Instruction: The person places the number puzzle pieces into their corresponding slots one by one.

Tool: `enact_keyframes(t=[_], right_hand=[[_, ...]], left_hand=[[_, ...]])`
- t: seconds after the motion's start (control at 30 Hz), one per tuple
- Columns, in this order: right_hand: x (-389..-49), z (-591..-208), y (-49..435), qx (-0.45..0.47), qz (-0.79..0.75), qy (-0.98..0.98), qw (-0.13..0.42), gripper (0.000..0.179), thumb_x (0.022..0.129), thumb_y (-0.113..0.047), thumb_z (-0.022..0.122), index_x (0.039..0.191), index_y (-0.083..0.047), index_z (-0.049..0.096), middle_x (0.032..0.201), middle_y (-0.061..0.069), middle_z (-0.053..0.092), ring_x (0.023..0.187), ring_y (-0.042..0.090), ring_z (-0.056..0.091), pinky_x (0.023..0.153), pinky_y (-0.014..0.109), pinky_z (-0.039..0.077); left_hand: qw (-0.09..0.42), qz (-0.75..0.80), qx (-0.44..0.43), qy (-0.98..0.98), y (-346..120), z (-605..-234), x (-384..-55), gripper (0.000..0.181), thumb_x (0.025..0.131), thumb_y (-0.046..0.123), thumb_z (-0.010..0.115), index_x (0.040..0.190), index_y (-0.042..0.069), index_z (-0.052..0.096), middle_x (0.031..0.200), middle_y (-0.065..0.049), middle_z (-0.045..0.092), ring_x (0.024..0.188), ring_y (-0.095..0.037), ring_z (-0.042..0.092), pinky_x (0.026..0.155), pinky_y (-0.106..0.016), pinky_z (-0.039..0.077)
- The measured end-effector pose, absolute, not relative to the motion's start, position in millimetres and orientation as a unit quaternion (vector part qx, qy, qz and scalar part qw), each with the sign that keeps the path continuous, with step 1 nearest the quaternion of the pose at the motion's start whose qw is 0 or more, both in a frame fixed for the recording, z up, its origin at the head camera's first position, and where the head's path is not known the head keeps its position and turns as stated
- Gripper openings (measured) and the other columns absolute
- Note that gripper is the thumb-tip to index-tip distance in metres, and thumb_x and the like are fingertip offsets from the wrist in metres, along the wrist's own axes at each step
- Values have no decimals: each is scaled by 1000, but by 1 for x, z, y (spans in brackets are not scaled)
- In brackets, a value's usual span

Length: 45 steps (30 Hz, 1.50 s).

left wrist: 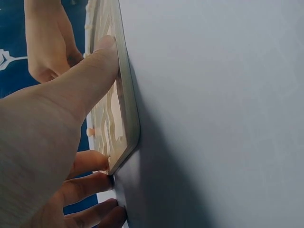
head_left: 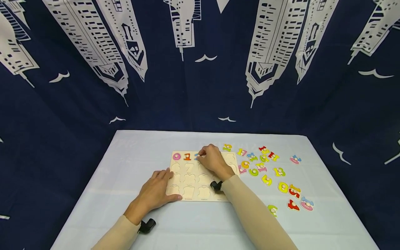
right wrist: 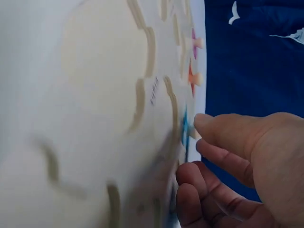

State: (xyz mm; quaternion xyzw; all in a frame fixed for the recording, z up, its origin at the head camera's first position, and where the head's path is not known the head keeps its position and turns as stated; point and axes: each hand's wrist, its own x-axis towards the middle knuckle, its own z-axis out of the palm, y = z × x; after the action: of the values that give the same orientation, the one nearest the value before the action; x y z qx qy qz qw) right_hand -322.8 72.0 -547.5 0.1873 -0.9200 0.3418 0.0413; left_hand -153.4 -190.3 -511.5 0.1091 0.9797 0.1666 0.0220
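Note:
A pale wooden number puzzle board (head_left: 195,170) with shaped recesses lies on the table. My left hand (head_left: 157,189) rests at its near left corner, thumb on the near edge and fingers along the left side. In the left wrist view the thumb (left wrist: 97,64) presses on the board's face. At the board's far row, my right hand (head_left: 215,161) pinches the small knob of a blue number piece (right wrist: 185,133), partly hidden by the fingers in the head view. Left of it, a pink 0 (head_left: 176,156) and an orange 1 (head_left: 187,157) sit in their recesses.
Several loose knobbed number pieces lie right of the board, among them a yellow 8 (head_left: 283,187), a red 4 (head_left: 293,205) and a green 3 (head_left: 272,210). The white-covered table (head_left: 131,156) ends at a dark blue printed curtain (head_left: 187,97).

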Motion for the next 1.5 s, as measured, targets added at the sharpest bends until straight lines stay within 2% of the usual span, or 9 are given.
enact_keyframes(t=[0.1,0.17,0.33,0.6,0.73,0.83,1.0,1.3,1.5], right_hand=[[-299,-517,79,178,346,-921,20,17,101,-15,90,115,-7,88,114,13,80,106,29,77,99,45,66],[-287,-502,85,169,344,-924,10,19,102,-14,88,120,-6,88,116,14,79,106,29,76,101,48,66],[-272,-492,107,175,333,-927,5,18,104,-15,85,120,-8,88,111,12,77,97,21,73,91,42,64],[-249,-487,158,200,318,-927,-11,19,104,-19,87,122,-12,89,120,9,82,94,15,70,86,35,59],[-234,-490,189,201,305,-931,-9,19,103,-18,90,121,-11,89,111,7,81,91,15,68,81,31,55],[-220,-493,214,200,300,-933,-11,20,102,-18,92,121,-13,88,110,3,81,93,15,69,82,30,57],[-203,-498,252,223,299,-928,-14,26,99,-22,96,123,-16,87,119,-2,83,98,12,73,88,30,64],[-180,-500,298,238,313,-917,-68,35,95,-34,100,126,-27,86,122,-9,80,102,12,68,89,23,58],[-172,-500,320,254,322,-907,-95,34,92,-41,102,121,-33,86,123,-11,78,103,11,67,89,20,58]], left_hand=[[22,167,110,979,-190,-512,-154,105,84,65,101,161,3,65,174,-25,58,154,-42,58,122,-62,59],[22,168,112,979,-189,-512,-153,105,84,65,101,161,3,65,174,-25,58,154,-43,58,122,-62,59],[23,169,113,979,-189,-512,-153,106,83,65,102,161,3,65,174,-25,58,154,-43,58,122,-63,58],[23,175,111,978,-189,-511,-153,106,83,64,102,161,4,64,176,-24,57,153,-43,58,120,-64,59],[27,178,109,978,-190,-512,-152,105,84,64,102,161,4,64,176,-25,56,155,-43,57,121,-64,59],[29,177,107,978,-190,-512,-151,106,83,64,102,162,4,64,177,-25,56,155,-43,57,121,-63,59],[27,174,107,979,-191,-511,-151,106,83,64,102,161,4,64,176,-25,56,155,-43,57,121,-64,59],[22,175,106,979,-191,-512,-151,106,84,64,102,162,4,64,177,-25,56,154,-44,57,121,-64,59],[22,179,107,978,-192,-511,-152,107,84,64,101,163,3,63,177,-25,55,155,-44,57,121,-64,59]])
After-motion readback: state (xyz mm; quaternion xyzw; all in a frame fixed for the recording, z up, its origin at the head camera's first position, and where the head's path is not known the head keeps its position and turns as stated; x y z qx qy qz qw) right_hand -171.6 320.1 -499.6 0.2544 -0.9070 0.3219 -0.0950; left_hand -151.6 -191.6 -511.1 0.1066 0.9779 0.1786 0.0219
